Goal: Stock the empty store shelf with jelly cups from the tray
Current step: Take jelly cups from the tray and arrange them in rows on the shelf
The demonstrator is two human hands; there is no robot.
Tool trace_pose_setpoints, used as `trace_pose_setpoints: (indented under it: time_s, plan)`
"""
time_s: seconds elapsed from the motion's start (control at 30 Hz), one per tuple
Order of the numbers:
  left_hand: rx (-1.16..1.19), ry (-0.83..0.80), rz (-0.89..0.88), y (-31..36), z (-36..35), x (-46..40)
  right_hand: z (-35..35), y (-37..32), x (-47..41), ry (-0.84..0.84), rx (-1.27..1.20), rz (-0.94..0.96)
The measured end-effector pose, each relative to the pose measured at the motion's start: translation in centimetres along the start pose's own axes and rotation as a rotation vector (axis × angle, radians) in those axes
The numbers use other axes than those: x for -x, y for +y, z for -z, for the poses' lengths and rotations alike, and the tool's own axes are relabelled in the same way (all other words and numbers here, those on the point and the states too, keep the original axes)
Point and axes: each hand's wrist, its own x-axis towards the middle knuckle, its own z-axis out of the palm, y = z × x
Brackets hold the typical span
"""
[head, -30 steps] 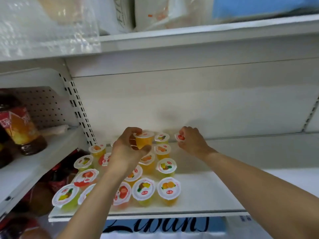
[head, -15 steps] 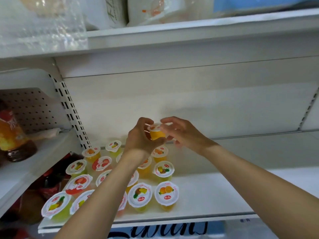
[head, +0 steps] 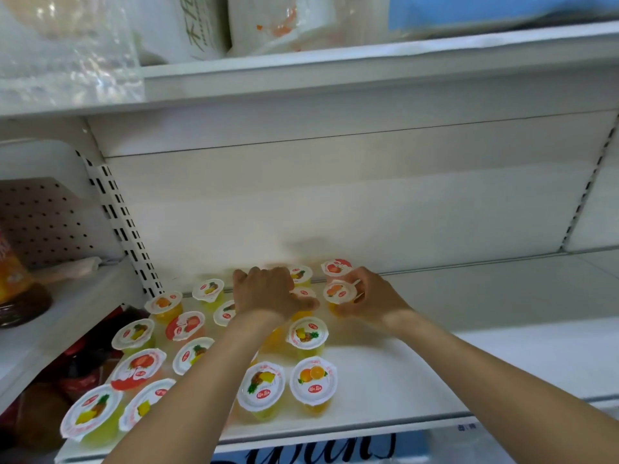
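A: Head view, near edge first: white shelf [head: 385, 373], jelly cups standing on its left half. Closest to the shelf lip, a pineapple-lid cup [head: 91, 417] at the far left, then a pineapple cup [head: 261, 385] and an orange-lid cup [head: 313, 383] side by side.

B: Hands?

A: Both forearms reach in over the shelf lip. Left hand [head: 268, 293] is further back on the shelf, palm down over the middle cups, fingers curled downward. Can't tell what it grips, the cups beneath are hidden.

B: Right one?

A: Right hand [head: 365, 296] is just right of the left, toward the shelf's back. Fingers curl round a cup with an orange lid [head: 336, 291], pinching its sides. Cup upright, bottom hidden, so can't tell if it touches the shelf.

B: Behind that?

A: A red-lid cup [head: 336, 266] against the shelf's back panel, a pineapple one [head: 300, 273] beside it. Left of the shelf, past the slotted upright [head: 117, 226], a bottle [head: 13, 289]. Above the shelf, bagged goods [head: 67, 45].
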Motion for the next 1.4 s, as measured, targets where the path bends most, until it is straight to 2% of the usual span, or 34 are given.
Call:
trace_pose_setpoints:
  time_s: [0.4, 0.5, 0.63, 0.73, 0.93, 1.07, 1.4]
  plan:
    - [-0.017, -0.001, -0.044, -0.2, 0.9, 0.7, 0.6, -1.6, 1.8, -0.082, 0.171, 0.025]
    - [0.017, 0.137, -0.115, 0.5, 1.8, 2.0, 2.5, -1.3, 3.7, 0.055, 0.452, 0.146]
    - [0.138, 0.494, -0.332, 4.3, 1.6, 4.8, 6.2, 0.8, 7.3, 0.322, 0.711, 0.325]
    - [0.184, 0.562, -0.402, 9.3, 1.8, 6.9, 10.0, 3.4, 10.9, 0.488, 0.78, 0.395]
    - [0.395, 0.549, -0.65, 21.6, 1.1, 10.9, 18.3, 9.9, 20.4, 0.648, 0.784, 0.22]
    - [0.384, 0.473, -0.835, 32.2, -0.1, 14.1, 24.0, 15.9, 28.3, 0.707, 0.83, 0.038]
    - [0.328, 0.167, -1.147, 55.4, -6.3, 23.6, 33.6, 31.5, 46.2, 0.6, 0.912, -0.525]
